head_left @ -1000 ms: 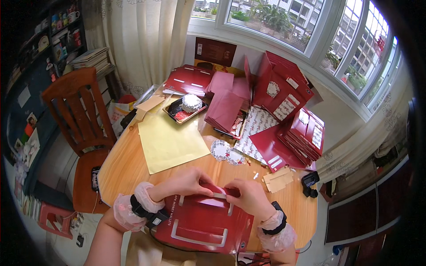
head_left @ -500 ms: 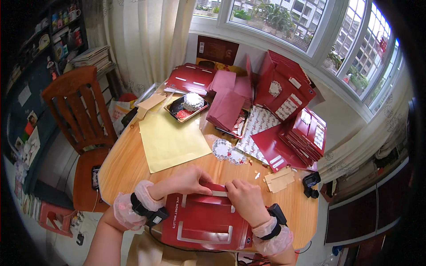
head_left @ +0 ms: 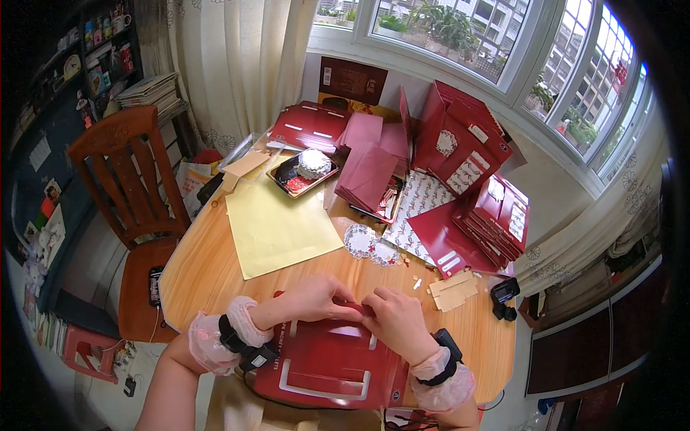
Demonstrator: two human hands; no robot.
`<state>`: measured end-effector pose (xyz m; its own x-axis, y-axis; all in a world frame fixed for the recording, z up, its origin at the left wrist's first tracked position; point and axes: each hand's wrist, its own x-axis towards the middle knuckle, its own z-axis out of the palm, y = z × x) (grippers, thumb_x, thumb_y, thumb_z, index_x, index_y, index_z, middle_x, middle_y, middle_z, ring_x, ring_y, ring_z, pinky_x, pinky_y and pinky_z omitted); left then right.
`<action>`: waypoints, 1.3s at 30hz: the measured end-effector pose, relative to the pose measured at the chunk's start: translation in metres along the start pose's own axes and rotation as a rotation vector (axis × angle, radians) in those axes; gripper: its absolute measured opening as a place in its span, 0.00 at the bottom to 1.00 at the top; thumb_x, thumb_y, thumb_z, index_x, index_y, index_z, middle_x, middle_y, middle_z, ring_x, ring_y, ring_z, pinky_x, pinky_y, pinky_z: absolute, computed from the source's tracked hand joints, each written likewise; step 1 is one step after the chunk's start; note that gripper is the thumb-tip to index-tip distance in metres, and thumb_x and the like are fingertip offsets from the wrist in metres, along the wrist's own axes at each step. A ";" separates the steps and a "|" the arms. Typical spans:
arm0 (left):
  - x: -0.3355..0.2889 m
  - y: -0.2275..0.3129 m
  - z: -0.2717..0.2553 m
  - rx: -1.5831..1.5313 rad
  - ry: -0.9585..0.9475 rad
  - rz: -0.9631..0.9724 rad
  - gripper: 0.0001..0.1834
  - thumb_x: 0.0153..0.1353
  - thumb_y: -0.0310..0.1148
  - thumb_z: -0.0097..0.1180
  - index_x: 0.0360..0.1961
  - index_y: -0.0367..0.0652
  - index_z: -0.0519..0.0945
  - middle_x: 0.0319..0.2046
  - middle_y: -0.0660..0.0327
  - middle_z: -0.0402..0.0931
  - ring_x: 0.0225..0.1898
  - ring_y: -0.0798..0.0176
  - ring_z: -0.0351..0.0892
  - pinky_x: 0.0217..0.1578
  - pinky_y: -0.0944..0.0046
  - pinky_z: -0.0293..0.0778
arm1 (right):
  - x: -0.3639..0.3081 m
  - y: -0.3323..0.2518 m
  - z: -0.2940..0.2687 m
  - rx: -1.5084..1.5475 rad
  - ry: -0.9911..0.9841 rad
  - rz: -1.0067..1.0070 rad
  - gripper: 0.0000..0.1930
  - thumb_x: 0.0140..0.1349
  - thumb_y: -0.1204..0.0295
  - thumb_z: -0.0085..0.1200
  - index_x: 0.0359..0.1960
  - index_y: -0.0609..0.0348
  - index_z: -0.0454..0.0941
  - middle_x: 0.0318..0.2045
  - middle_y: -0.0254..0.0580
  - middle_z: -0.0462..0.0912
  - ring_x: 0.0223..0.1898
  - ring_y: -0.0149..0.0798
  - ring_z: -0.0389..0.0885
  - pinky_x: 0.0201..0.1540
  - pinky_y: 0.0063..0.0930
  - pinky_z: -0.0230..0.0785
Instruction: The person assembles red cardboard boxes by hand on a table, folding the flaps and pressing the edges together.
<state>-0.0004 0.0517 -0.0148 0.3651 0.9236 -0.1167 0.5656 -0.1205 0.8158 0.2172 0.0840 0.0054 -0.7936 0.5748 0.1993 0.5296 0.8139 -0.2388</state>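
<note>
Card (head_left: 327, 352) of glossy dark red lies before the person at the near edge of a wooden counter (head_left: 194, 287). White lettering (head_left: 279, 334), partly covered, runs down its left side; a pale bracket (head_left: 323, 393) spans the lower half, and a small emblem (head_left: 396, 396) marks the lower right corner. The left hand (head_left: 316, 298) has a narrow grip, pinching the upper edge. Beside it, the right hand (head_left: 395, 316) bends its fingers to the same edge; whether its grip holds the card cannot be told, its thumb being hidden.
</note>
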 end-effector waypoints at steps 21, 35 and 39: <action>0.000 -0.009 0.001 0.086 0.012 0.010 0.20 0.60 0.51 0.64 0.38 0.44 0.89 0.26 0.50 0.82 0.28 0.49 0.81 0.32 0.54 0.74 | 0.006 0.026 -0.008 0.534 -0.162 0.081 0.07 0.60 0.73 0.63 0.35 0.64 0.84 0.29 0.50 0.82 0.33 0.53 0.81 0.37 0.39 0.73; 0.005 -0.022 0.003 0.005 -0.059 0.071 0.17 0.68 0.43 0.57 0.44 0.41 0.86 0.33 0.49 0.83 0.34 0.48 0.81 0.38 0.54 0.75 | 0.004 0.037 0.005 0.611 -0.144 0.249 0.10 0.60 0.69 0.64 0.35 0.65 0.86 0.26 0.53 0.83 0.27 0.46 0.82 0.33 0.35 0.73; 0.005 -0.020 0.005 -0.009 -0.054 0.053 0.16 0.68 0.43 0.57 0.44 0.42 0.86 0.33 0.50 0.83 0.34 0.49 0.81 0.38 0.54 0.74 | 0.005 0.027 0.008 0.553 -0.177 0.246 0.11 0.60 0.66 0.65 0.35 0.63 0.86 0.26 0.53 0.84 0.26 0.47 0.82 0.31 0.36 0.72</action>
<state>-0.0063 0.0569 -0.0347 0.4343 0.8948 -0.1032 0.5374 -0.1655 0.8269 0.2249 0.1087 -0.0077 -0.7309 0.6785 -0.0733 0.5076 0.4687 -0.7230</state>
